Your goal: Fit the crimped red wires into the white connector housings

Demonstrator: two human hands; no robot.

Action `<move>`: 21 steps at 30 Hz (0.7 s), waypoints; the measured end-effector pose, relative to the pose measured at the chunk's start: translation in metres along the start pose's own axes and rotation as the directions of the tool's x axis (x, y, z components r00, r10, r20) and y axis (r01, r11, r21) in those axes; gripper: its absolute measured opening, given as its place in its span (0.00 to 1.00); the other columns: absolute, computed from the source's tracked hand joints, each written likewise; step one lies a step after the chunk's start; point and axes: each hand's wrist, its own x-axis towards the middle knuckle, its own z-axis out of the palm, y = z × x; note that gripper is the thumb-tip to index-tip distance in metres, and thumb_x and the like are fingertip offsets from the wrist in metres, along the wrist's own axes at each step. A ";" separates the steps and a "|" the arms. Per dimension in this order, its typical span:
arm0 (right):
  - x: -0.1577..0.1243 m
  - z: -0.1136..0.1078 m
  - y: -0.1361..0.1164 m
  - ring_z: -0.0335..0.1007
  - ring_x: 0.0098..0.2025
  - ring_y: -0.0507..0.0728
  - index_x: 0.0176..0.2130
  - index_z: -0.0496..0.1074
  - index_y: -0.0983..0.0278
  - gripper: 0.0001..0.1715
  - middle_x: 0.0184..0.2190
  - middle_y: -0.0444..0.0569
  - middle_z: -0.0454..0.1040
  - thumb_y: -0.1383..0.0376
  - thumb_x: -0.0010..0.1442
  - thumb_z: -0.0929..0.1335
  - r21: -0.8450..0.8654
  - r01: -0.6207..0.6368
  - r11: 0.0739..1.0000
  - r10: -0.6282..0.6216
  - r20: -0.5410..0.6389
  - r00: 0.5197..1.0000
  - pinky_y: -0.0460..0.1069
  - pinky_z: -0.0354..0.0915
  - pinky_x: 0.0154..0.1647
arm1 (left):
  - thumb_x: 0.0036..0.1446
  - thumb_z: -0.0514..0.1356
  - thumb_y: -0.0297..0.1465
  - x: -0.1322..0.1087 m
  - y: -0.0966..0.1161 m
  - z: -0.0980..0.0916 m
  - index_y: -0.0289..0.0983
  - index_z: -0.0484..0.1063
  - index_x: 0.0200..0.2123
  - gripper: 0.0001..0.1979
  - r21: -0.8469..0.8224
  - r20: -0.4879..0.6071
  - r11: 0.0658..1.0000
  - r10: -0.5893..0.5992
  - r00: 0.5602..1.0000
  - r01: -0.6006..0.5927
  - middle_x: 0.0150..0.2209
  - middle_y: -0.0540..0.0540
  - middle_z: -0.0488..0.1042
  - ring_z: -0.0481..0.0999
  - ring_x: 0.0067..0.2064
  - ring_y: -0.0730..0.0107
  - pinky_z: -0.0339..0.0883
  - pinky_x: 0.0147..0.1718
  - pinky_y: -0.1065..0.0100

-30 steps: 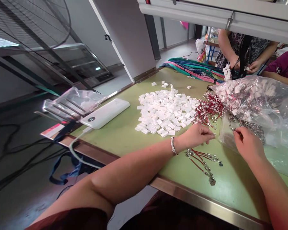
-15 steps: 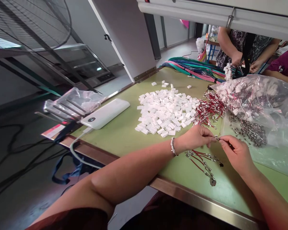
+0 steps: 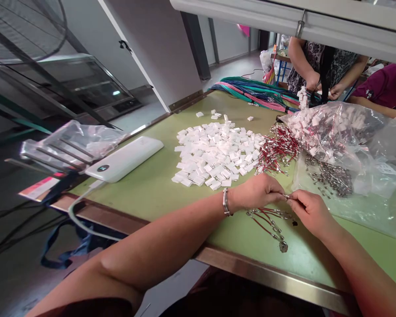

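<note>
My left hand, with a silver bracelet at the wrist, pinches one side of a tiny metal connector. Thumb and fingertips of my right hand close on its other side, so the fingertips almost meet. Exactly what the small piece is joined to is hidden. On the table below lie several short red wires with metal ends. A round greyish metal piece and a small black bit are close by. Beyond the hands is a tangled heap of red wires.
White plastic housings are piled mid-table. Clear bags hold more white pieces and loose metal terminals. A white power bank with a cable lies left. Coloured cable bundles run along the back; another person's hands work behind.
The camera has turned slightly, so the table and its contents appear further left. Both my hands stay pinched together on the small metal connector, with only a slight shift of the fingers.
</note>
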 end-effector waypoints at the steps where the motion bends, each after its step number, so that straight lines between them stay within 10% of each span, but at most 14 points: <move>1: 0.001 0.000 0.000 0.65 0.24 0.51 0.27 0.70 0.62 0.13 0.22 0.43 0.71 0.64 0.62 0.63 -0.042 0.027 0.999 -0.027 -0.004 1.000 0.46 0.61 0.27 | 0.61 0.57 0.30 0.001 0.000 -0.002 0.34 0.77 0.32 0.10 -0.032 -0.029 0.999 -0.029 0.999 0.028 0.29 0.46 0.78 0.74 0.30 0.75 0.66 0.32 0.73; 9: -0.006 -0.034 0.015 0.73 0.32 0.54 0.40 0.78 0.59 0.16 0.34 0.47 0.78 0.56 0.65 0.63 -0.175 0.041 0.984 -0.039 0.016 0.999 0.48 0.66 0.33 | 0.61 0.56 0.39 0.006 0.007 -0.019 0.34 0.73 0.24 0.18 -0.255 -0.319 0.870 -0.488 0.812 0.422 0.20 0.51 0.67 0.59 0.20 0.80 0.56 0.20 0.72; 14: -0.007 -0.066 0.065 0.70 0.28 0.58 0.34 0.77 0.59 0.13 0.34 0.50 0.77 0.56 0.59 0.66 -0.601 -0.397 0.693 0.364 -0.183 0.913 0.50 0.59 0.25 | 0.61 0.54 0.38 0.006 0.004 -0.014 0.34 0.72 0.24 0.17 -0.250 -0.189 0.878 -0.458 0.868 0.409 0.23 0.49 0.71 0.62 0.23 0.78 0.58 0.23 0.72; 21: -0.004 -0.053 0.090 0.70 0.29 0.56 0.30 0.75 0.61 0.12 0.31 0.49 0.77 0.61 0.58 0.63 -0.552 -0.313 0.773 0.344 -0.050 0.938 0.49 0.61 0.29 | 0.58 0.56 0.37 0.007 -0.003 -0.002 0.34 0.70 0.22 0.16 -0.215 -0.179 0.903 -0.412 0.894 0.373 0.24 0.50 0.69 0.63 0.25 0.78 0.61 0.26 0.72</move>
